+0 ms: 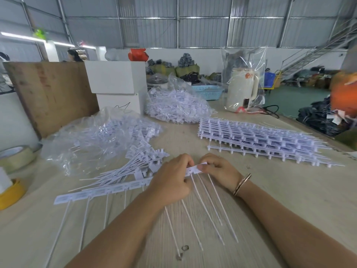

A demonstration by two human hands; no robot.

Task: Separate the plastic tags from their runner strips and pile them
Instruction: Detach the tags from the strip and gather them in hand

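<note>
A white strip of plastic tags [100,192] lies across the table in front of me, its long thin tails pointing toward me. My left hand [172,180] grips the strip near its right end. My right hand [218,167] pinches the end tag [195,168] between thumb and fingers. Loose separated tags [139,163] lie in a pile just left of my hands. A stack of whole runner strips [260,140] sits at the right. Further loose tags sit in clear bags, one at the left [100,136] and one at the back [177,105].
Tape rolls [15,155] and a yellow roll [9,194] sit at the left edge. A wooden board [50,93], white boxes [116,82], a blue basket [208,91] and a bagged kettle [241,88] stand at the back. A small metal ring [185,248] lies near me.
</note>
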